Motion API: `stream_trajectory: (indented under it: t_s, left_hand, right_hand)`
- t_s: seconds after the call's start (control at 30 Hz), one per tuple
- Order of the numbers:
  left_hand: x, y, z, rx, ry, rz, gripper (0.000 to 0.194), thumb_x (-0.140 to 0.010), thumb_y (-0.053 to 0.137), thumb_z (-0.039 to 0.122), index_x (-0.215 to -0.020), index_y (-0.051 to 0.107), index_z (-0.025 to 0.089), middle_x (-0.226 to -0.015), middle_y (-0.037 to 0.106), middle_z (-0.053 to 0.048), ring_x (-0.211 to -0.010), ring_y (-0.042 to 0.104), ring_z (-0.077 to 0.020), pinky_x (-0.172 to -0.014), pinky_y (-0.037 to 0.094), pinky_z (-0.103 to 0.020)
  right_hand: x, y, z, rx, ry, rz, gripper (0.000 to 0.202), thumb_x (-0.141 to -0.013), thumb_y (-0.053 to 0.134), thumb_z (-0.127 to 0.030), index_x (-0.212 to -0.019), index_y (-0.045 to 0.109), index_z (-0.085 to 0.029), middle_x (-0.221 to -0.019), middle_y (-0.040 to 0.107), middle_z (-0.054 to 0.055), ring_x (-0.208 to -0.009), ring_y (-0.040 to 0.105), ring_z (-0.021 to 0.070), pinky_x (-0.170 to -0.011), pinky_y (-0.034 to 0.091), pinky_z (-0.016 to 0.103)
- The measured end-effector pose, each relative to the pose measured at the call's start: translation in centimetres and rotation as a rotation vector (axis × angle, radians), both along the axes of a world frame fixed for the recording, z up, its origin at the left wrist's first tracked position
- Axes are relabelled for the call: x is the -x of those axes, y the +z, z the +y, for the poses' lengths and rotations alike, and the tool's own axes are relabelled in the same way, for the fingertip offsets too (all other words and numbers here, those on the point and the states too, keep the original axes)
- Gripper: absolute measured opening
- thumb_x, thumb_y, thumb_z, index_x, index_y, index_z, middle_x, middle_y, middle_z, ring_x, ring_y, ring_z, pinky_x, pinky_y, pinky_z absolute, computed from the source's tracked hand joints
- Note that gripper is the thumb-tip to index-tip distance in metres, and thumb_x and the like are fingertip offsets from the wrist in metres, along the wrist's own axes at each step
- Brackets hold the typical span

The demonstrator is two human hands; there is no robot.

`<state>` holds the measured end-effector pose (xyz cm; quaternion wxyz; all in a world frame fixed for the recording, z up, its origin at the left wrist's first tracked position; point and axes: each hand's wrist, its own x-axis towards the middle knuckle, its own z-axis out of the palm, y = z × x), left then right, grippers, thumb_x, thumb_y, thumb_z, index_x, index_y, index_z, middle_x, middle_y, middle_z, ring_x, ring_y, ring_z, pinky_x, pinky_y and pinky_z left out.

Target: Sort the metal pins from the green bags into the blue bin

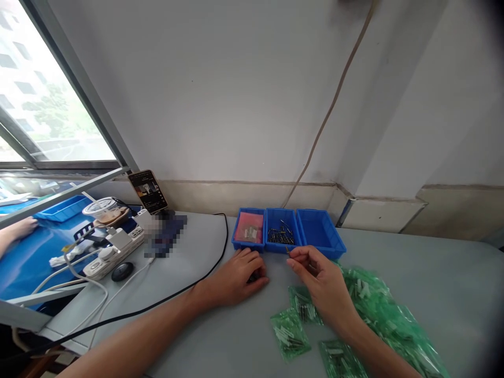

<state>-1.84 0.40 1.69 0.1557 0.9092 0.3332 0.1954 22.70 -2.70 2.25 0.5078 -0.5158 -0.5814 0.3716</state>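
My right hand (321,278) pinches a small, thin, brass-coloured metal piece (287,251) between thumb and forefinger, in front of the blue bins. My left hand (242,273) rests curled on the table, with something dark partly showing under its fingers that I cannot make out. The middle blue bin (280,212) holds a pile of small dark metal pins (281,235). In the left blue bin (236,233) lies a pink bag (250,227) with small pieces inside. The right blue bin (319,228) shows its bare floor. Small green bags of metal parts (290,333) lie near my right forearm.
A large heap of green plastic bags (389,315) covers the table's right side. A black cable (157,302) crosses the grey table (205,346) on the left. Beyond are a power strip (114,252), a propped phone (148,191), a lidded cup (101,207) and another person's hand (23,228).
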Motion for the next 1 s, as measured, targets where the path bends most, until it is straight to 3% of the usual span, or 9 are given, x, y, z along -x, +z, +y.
stream_trajectory:
  t_s: [0.13,0.27,0.5,0.8,1.0]
  left_hand:
    - [-0.01,0.15,-0.01,0.011,-0.007,0.001,0.013,-0.105,0.063,0.031,-0.099,0.057,0.021,-0.099,0.062,-0.004,-0.094,0.053,-0.0215,-0.088,0.043,-0.035]
    - [-0.02,0.31,-0.06,0.022,-0.006,0.005,0.013,-0.105,0.064,0.031,-0.1,0.057,0.021,-0.1,0.062,-0.004,-0.094,0.053,-0.0213,-0.087,0.043,-0.034]
    - [0.0,0.49,-0.19,0.033,-0.002,0.012,0.014,-0.105,0.064,0.033,-0.101,0.058,0.021,-0.101,0.062,-0.004,-0.096,0.054,-0.0218,-0.088,0.042,-0.034]
    - [0.04,0.16,-0.09,0.027,0.0,0.003,0.015,-0.105,0.064,0.033,-0.1,0.057,0.021,-0.1,0.062,-0.003,-0.095,0.053,-0.0209,-0.087,0.042,-0.033]
    - [0.2,-0.01,0.04,0.04,-0.019,-0.009,0.024,-0.103,0.069,0.041,-0.099,0.057,0.021,-0.101,0.063,-0.003,-0.096,0.053,-0.0212,-0.086,0.041,-0.032]
  right_hand:
    - [0.06,0.44,0.01,0.075,0.066,0.13,0.033,-0.092,0.074,-0.055,-0.1,0.072,-0.023,-0.088,0.07,0.004,-0.067,0.057,0.0181,-0.061,0.05,0.032]
    - [0.09,0.65,-0.08,0.138,0.107,0.237,0.043,-0.092,0.074,-0.06,-0.108,0.074,-0.021,-0.096,0.074,0.008,-0.066,0.056,0.0162,-0.061,0.05,0.032]
    - [0.2,0.62,-0.15,0.239,0.148,0.411,0.041,-0.09,0.079,-0.058,-0.106,0.074,-0.021,-0.091,0.068,0.004,-0.065,0.053,0.0133,-0.059,0.046,0.028]
    - [0.25,0.66,-0.02,0.026,0.052,0.071,0.031,-0.09,0.078,-0.051,-0.087,0.068,-0.022,-0.075,0.059,-0.002,-0.065,0.051,0.0148,-0.06,0.044,0.028]
    - [0.2,0.52,0.3,0.153,0.053,0.222,0.046,-0.093,0.069,-0.065,-0.081,0.063,-0.022,-0.068,0.055,-0.003,-0.055,0.05,0.0125,-0.05,0.044,0.024]
